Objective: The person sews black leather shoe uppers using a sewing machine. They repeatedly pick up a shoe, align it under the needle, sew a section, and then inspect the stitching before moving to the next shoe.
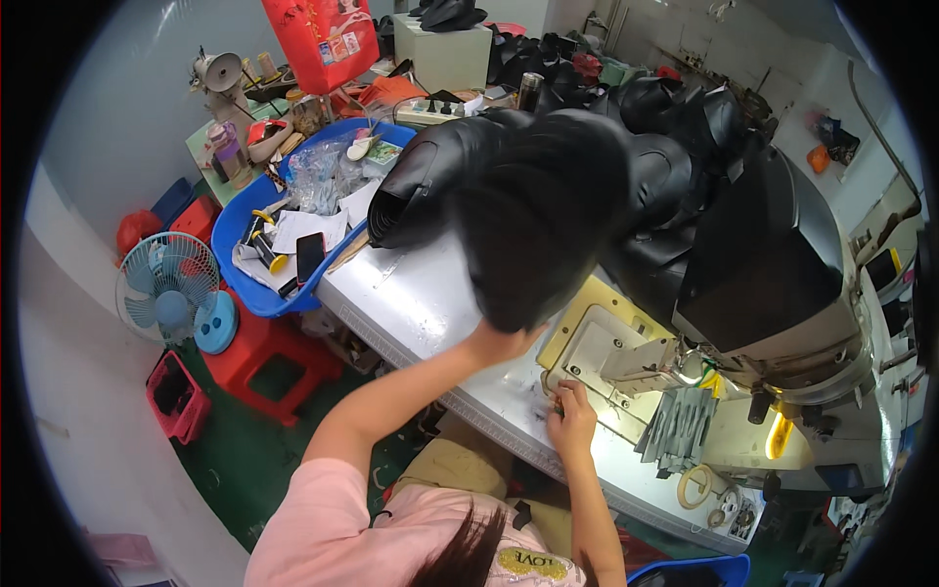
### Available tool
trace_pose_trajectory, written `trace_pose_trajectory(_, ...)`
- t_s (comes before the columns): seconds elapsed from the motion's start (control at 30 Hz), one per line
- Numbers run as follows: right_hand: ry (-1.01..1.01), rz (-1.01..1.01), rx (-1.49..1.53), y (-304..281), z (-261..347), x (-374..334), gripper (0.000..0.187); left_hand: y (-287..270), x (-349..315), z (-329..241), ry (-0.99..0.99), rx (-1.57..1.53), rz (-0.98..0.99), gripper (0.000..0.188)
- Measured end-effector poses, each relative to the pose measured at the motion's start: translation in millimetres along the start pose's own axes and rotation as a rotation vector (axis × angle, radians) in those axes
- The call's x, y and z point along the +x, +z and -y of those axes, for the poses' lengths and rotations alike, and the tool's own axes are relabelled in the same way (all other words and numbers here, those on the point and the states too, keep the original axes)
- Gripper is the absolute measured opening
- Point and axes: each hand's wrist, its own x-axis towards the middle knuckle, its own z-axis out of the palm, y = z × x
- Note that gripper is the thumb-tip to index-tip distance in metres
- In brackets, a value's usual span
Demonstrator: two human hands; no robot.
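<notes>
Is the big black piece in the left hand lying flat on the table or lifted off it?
Lifted: the left hand holds the black piece raised above the table.

Bright, even light; yellow lamp glow (machine side); fisheye edges bend, dark.

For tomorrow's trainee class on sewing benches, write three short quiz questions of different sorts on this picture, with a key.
1. True or false: the left hand holds up a black leather piece.
2. The right hand rests on: A) the blue tub, B) the table edge by the sewing machine, C) the fan.
3. What colour is the stool under the tub?
Key: 1 true; 2 B; 3 red.
</notes>
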Motion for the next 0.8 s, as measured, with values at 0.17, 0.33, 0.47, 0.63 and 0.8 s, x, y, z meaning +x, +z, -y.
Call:
trace_pose_trajectory(0.17, -0.023, -0.030, -0.007, 0, 4, 2, 0.024, 55, 127, 50, 0.224, 0.089, 0.037, 0.057)
trace_pose_trajectory(0.33, 0.035, -0.064, 0.056, 0, 2, 2, 0.025, 91, 234, 57, 0.158, 0.114, 0.267, 0.057)
trace_pose_trajectory(0.47, 0.046, -0.074, 0.056, -2, -1, 1, 0.023, 133, 253, 75, 0.097, 0.194, 0.449, 0.054)
trace_pose_trajectory(0.63, 0.065, -0.087, 0.071, -2, -1, 6, 0.020, 162, 212, 95, -0.162, 0.038, 0.522, 0.042)
trace_pose_trajectory(0.8, 0.092, -0.069, 0.123, -1, -4, 4, 0.021, 136, 198, 87, -0.017, 0.139, 0.251, 0.038)
